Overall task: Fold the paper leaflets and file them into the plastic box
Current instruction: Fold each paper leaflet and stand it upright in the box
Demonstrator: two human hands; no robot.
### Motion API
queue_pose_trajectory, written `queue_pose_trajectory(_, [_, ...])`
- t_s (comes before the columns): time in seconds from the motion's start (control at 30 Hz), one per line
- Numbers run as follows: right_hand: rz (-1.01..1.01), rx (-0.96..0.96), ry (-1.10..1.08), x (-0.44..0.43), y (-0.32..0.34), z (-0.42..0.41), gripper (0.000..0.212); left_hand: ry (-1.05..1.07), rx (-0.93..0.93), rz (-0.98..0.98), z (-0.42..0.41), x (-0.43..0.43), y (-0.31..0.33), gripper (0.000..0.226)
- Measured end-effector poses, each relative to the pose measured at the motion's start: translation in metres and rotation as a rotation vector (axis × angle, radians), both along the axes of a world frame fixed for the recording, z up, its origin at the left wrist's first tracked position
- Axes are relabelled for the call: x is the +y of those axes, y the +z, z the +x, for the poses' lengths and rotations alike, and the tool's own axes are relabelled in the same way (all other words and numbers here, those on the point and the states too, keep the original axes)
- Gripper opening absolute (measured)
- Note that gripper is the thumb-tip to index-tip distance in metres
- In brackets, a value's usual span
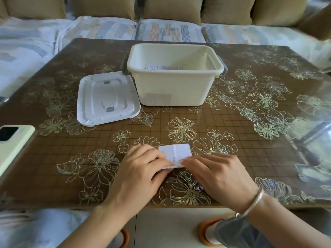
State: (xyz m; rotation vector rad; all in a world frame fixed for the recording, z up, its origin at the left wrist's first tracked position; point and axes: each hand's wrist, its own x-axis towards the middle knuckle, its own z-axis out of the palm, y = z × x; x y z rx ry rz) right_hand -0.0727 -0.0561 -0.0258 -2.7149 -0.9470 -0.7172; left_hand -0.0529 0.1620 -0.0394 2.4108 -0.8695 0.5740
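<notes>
A brown table (250, 154) with a glossy cover printed with golden flowers fills the middle. A pale green phone (13, 147) lies camera side up at its 9 o'clock edge. Beyond the table at 12 o'clock, tan cushions (172, 9) stand behind a striped sheet (107, 31).

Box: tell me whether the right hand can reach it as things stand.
Probably yes: the box stands open, its lid lies beside it, and nothing stands between it and the right hand pressing the leaflet.

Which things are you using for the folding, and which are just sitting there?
For the job: leaflet, plastic box, papers already inside it, box lid.
Just lying about: phone, sofa cushions.
</notes>
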Motion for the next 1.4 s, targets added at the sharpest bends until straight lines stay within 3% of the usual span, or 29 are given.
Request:
queue_pose_trajectory(0.2, [0.348, 0.174, -0.188, 0.005, 0.003, -0.006, 0.018, 0.063, 0.245, -0.162, -0.005, -0.005, 0.006, 0.020])
queue_pose_trajectory(0.33, [0.499, 0.280, -0.337, 0.012, -0.002, 0.008, 0.017, 0.213, 0.241, -0.122, -0.002, -0.016, 0.009, 0.011])
queue_pose_trajectory(0.63, [0.466, 0.331, -0.435, 0.015, -0.002, 0.012, 0.006, 0.334, 0.267, 0.100, 0.012, -0.028, 0.017, 0.023])
queue_pose_trajectory(1.03, [0.321, 0.198, -0.458, 0.025, -0.006, 0.015, 0.007, 0.404, 0.192, 0.181, 0.011, -0.028, 0.020, 0.040])
queue_pose_trajectory(1.27, [0.062, 0.047, -0.430, 0.037, -0.005, 0.009, 0.012, 0.273, 0.074, 0.228, 0.014, -0.027, 0.005, 0.017])
queue_pose_trajectory(1.4, [0.088, 0.028, -0.341, 0.035, -0.008, 0.006, 0.012, 0.251, 0.091, 0.181, 0.015, -0.024, 0.003, 0.015])
